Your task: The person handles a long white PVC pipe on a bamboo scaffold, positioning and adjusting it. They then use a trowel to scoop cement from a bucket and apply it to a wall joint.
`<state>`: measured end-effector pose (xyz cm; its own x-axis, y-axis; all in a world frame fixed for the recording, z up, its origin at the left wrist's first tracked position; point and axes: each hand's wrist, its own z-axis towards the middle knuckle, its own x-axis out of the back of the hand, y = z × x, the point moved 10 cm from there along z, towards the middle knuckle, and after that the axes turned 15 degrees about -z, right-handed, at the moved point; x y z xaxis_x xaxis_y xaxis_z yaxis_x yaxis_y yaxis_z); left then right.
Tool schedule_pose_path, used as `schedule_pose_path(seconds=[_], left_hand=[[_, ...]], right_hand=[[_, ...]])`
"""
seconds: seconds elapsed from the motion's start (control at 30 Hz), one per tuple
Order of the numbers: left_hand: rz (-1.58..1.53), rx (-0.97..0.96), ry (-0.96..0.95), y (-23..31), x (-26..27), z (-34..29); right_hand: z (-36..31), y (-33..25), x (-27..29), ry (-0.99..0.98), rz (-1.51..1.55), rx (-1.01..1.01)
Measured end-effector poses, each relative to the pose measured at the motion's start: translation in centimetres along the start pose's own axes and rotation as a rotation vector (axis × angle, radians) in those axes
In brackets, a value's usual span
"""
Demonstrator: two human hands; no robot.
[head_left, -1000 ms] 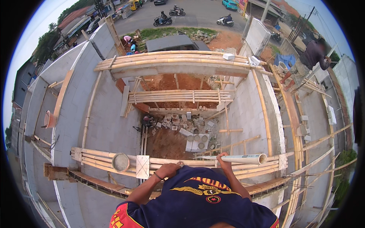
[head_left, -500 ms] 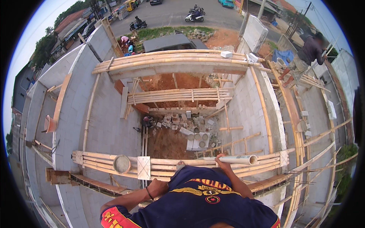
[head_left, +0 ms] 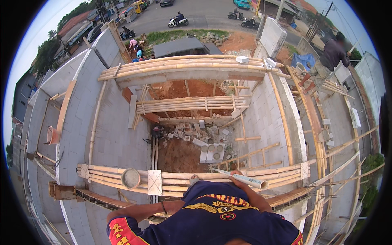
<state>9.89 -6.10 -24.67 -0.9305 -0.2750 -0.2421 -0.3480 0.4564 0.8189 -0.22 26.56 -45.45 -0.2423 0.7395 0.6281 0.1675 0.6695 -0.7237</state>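
Note:
My right hand point(head_left: 235, 176) is closed around a pale plastic pipe point(head_left: 252, 181). The pipe lies slantwise over the bamboo platform point(head_left: 212, 176), its open end toward the right. My left hand point(head_left: 174, 206) is low in front of my body, partly covered by my dark blue shirt, so its fingers do not show. A bare foot point(head_left: 194, 178) rests on the bamboo beside the shirt's edge. Left of it, a whitish square board point(head_left: 154, 182) and a round bucket of grey mortar point(head_left: 131, 178) sit on the poles.
Below, inside the block walls point(head_left: 122, 110), buckets point(head_left: 211, 148) and rubble lie on red soil. Another bamboo platform point(head_left: 183, 63) spans the far side. At right, a co-worker point(head_left: 332, 57) stands on scaffolding. Rebar ends point(head_left: 326, 192) stick out near the right beam.
The pipe has swung, its open end coming nearer and slightly left, with my right hand still on it. My left hand has slid right, behind the shirt. The co-worker has shifted slightly.

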Motion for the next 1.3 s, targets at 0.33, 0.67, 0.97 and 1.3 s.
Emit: schedule_pose_path(seconds=[0.33, 0.67, 0.97, 1.3], left_hand=[[-0.010, -0.005, -0.056, -2.6, 0.0, 1.4], [-0.001, -0.003, -0.057, -3.3, 0.1, 1.3], [0.006, 0.002, -0.046, -3.8, 0.3, 1.2], [0.029, 0.011, -0.034, -3.9, 0.6, 1.3]], right_hand=[[-0.7, 1.7, -0.7, 0.048, 0.108, -0.049], [-0.1, 3.3, -0.9, 0.103, -0.067, -0.056], [0.0, 1.6, -0.7, 0.047, 0.020, 0.051], [0.0, 2.9, -0.9, 0.109, -0.032, 0.026]])
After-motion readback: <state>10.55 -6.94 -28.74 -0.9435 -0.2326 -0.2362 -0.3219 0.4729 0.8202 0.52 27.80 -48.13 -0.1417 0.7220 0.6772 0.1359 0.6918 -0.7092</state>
